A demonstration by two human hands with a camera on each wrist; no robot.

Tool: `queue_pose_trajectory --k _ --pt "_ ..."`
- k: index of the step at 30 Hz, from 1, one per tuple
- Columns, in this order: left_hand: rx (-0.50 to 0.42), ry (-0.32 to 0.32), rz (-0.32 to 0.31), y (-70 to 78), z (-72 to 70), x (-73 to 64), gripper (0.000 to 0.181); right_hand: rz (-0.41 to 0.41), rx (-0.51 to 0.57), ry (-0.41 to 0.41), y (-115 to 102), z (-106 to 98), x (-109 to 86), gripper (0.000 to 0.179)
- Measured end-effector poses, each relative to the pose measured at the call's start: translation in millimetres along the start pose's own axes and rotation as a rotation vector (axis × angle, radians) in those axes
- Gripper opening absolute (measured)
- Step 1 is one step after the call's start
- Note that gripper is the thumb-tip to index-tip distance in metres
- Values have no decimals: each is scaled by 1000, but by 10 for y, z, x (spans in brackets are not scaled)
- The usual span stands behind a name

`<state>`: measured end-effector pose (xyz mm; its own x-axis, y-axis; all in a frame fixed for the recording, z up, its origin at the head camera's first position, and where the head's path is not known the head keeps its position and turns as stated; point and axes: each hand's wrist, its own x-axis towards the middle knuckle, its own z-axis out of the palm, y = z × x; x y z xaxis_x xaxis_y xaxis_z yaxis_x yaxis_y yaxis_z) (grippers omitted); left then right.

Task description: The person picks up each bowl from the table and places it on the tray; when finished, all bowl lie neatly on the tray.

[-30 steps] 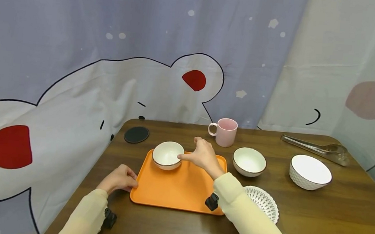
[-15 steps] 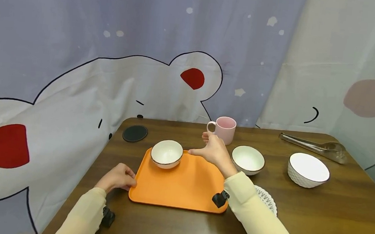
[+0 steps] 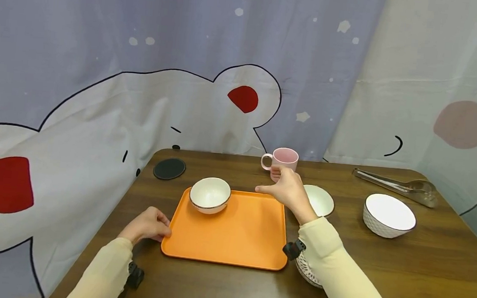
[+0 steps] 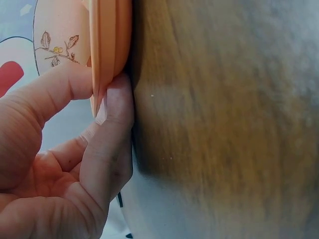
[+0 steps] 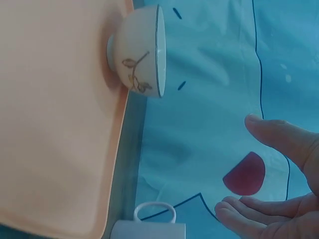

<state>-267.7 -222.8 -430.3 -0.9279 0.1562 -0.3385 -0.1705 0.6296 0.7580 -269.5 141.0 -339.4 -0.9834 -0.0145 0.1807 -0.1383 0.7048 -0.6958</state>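
Orange is filling the middle of the head view: the tray (image 3: 230,238) is lying flat on the desk (image 3: 196,287), a bowl (image 3: 210,195) sitting at its far left corner! My right hand (image 3: 289,190) is hovering near the pink mug (image 3: 284,157). Left wrist: my left hand (image 4: 60,164) is pinching the tray's edge between thumb and fingers. Right wrist: thumb and fingers are standing apart, gripping nothing!

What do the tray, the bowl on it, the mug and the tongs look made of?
Tray: probably plastic, low sheen; uniform orange, thin raised lip.
Bowl: likely glazed ceramic; smooth off-white, sprig decoration, dark rim line.
Mug: maybe ceramic; smooth, even pink, but plastic isn't ruled out.
Tongs: metal, polished; bright silvery reflections.
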Motion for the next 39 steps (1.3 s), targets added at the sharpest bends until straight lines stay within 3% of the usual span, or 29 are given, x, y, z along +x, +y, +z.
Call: queue_pose_trajectory --k 5,39 --pt "4 -2 -10 15 0 1 22 18 -47 2 75 -68 -21 78" --pt "12 3 -27 23 11 11 23 92 -42 7 483 -422 -170 71"
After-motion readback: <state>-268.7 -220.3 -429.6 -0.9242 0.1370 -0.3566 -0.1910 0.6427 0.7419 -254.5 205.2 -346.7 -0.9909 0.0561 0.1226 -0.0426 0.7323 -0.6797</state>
